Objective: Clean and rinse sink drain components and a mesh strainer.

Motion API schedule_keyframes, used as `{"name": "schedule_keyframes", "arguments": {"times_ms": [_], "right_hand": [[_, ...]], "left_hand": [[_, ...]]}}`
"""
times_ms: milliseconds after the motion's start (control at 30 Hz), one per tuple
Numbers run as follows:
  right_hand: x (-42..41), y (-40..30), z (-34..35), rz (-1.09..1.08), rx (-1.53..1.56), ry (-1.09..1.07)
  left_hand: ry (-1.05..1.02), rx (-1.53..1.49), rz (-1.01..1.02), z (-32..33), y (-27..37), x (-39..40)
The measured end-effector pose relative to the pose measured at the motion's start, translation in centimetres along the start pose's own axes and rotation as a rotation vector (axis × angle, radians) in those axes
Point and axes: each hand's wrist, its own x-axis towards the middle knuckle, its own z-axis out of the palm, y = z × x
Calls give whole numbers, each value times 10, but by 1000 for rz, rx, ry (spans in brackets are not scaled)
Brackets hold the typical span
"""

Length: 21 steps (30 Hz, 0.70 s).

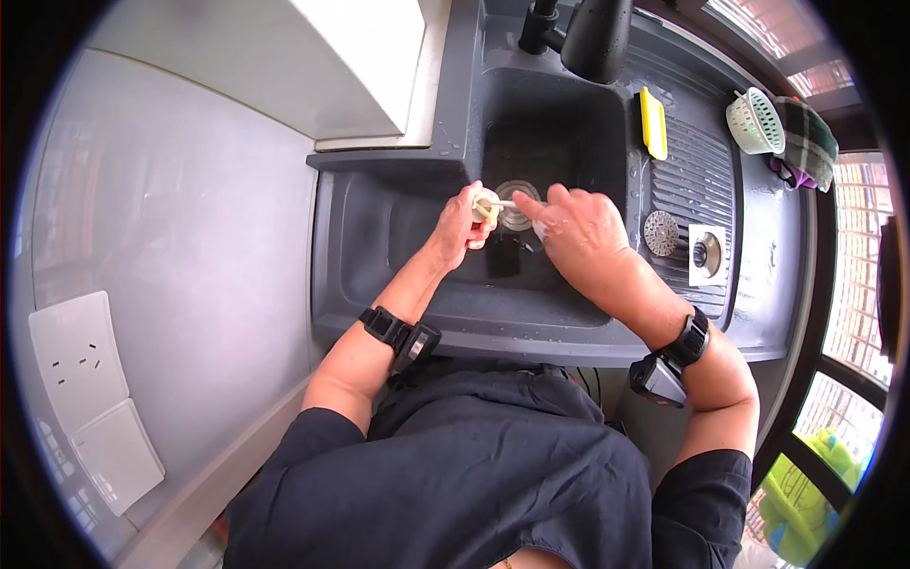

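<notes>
Over a dark grey sink basin [554, 135], my left hand [452, 229] grips a small cream-coloured round part [493, 215]. Its hollow face is turned up, with a bar or rib across the inside. My right hand [586, 238] holds a thin white stick-like tool [507, 204], index finger laid along it. The tool's far end reaches the opening of the round part; what kind of tip it has cannot be made out. Below both hands lies the round metal drain [513, 186], partly covered from view by the right hand's fingers.
A black faucet [597, 43] overhangs the basin's back. On the ribbed drainboard [689, 178] to the right are a yellow tray-like item [653, 124], a perforated metal disc [661, 233] and a square drain cover [708, 274]. Farther back stand a pale green basket [753, 122] and a plaid cloth [807, 139].
</notes>
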Motion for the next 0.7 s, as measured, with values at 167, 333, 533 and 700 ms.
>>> {"name": "schedule_keyframes", "arguments": {"times_ms": [167,333,533,700], "right_hand": [[-15,-14,13,96,75,2],[-4,11,30,246,1111,-189],[-24,16,2,175,785,26],[-34,17,-22,274,717,43]], "left_hand": [[88,210,54,-2,5,2],[-48,85,122,-3,10,5],[-108,-229,-16,-9,8,6],[-205,-318,-46,-19,10,6]]}}
